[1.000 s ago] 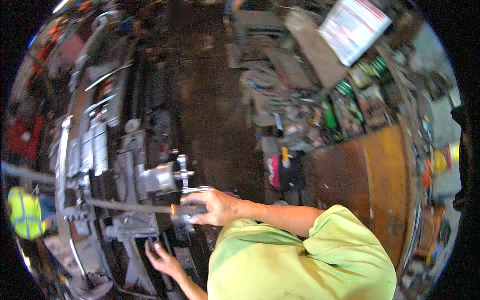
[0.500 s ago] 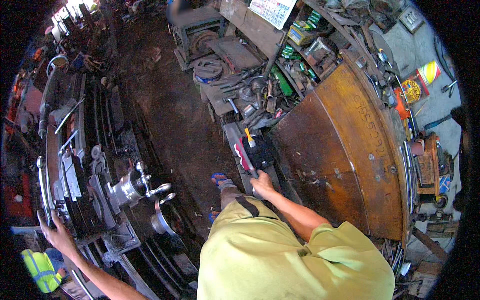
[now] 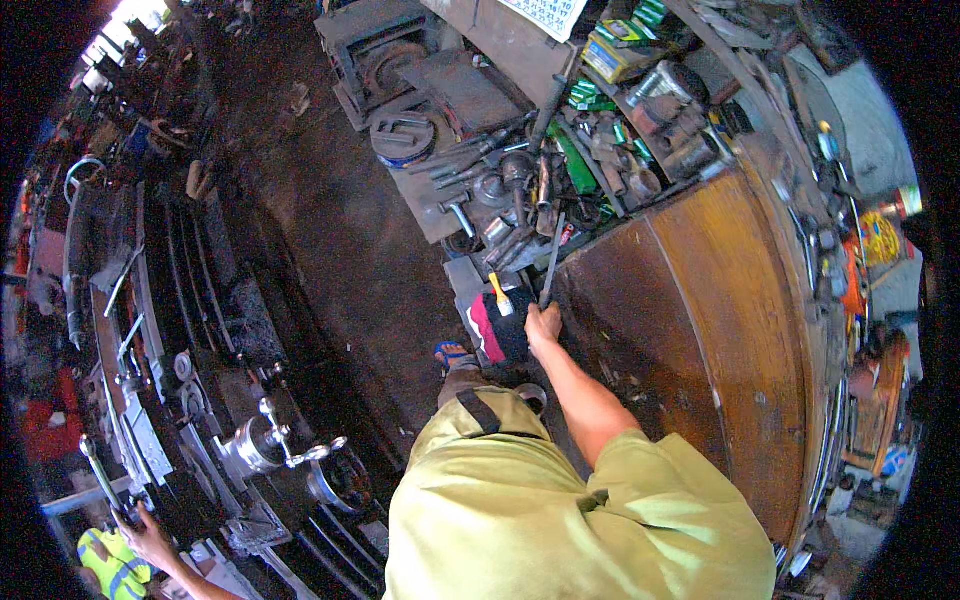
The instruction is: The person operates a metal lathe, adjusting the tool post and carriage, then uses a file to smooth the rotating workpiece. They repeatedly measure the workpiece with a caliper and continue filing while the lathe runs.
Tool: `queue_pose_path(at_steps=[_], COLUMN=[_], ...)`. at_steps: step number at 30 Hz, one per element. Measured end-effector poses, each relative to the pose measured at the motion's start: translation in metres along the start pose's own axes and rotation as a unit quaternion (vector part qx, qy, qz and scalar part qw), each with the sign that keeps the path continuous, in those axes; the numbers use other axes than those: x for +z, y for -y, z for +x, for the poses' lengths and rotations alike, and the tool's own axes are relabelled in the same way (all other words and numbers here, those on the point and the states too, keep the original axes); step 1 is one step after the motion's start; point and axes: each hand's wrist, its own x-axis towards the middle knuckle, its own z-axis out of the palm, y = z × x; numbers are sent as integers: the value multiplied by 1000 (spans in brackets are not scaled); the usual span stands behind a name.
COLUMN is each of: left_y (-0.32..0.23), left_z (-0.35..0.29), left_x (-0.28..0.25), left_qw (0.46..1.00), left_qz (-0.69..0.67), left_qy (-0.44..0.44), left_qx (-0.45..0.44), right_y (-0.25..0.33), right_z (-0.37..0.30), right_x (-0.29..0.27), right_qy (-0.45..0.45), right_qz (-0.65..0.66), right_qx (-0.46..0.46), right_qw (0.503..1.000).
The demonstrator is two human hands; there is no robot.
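My right hand [image 3: 543, 328] is closed round the dark handle of a long, flat grey file [image 3: 554, 258], which points away from me. Beside this hand lies a black and red cloth [image 3: 486, 333], and on it a small paintbrush [image 3: 501, 292] with a yellow handle. At the far lower left my left hand [image 3: 148, 543] has its fingers round the lower end of a shiny metal lever [image 3: 97, 468] on a lathe. Handles and a round chrome hub [image 3: 258, 445] of that machine stand between my left hand and my body.
A brown metal-topped bench [image 3: 730, 260] curves along my right. Beyond the cloth, a low table holds a hammer [image 3: 457, 215], bars and several loose tools. Small green and yellow boxes [image 3: 612, 58] sit behind. A person in a high-visibility vest [image 3: 112, 563] is at the lower left.
My right hand has lifted the file off the red cloth and swung it to point away and slightly right. My left hand stays at the lever, while the whole view has shifted.
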Motion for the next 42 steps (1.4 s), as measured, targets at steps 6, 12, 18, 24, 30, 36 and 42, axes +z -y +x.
queue_pose_path(at_steps=[6, 12, 18, 24, 30, 36, 42], left_y=[10, 13, -9, 9, 19, -43, -56], left_z=[-5, -7, -15, -15, -10, -3, 19], left_x=[-2, -3, -20, -13, -5, -44, -56], left_qw=[1000, 999, 998, 998, 999, 986, 973], left_qz=[-3, 36, 62, 63, 20, 40, -25], left_qy=[-4, -4, 10, -15, -35, 110, 120], left_qx=[15, 20, 4, 13, 36, -121, -194], right_y=[94, 143, 125, 97, 120, 176, 247], right_z=[72, 150, 182, 196, 165, 131, 184], right_x=[4, -10, 2, 1, -1, 21, 105], right_qy=[-70, -36, -142, -13, -85, -72, -30], right_qz=[-81, -223, 75, -252, -294, -335, -412], right_qx=[-75, -90, -41, -50, -124, -505, -486], right_qw=[991, 970, 986, 966, 944, 792, 770])
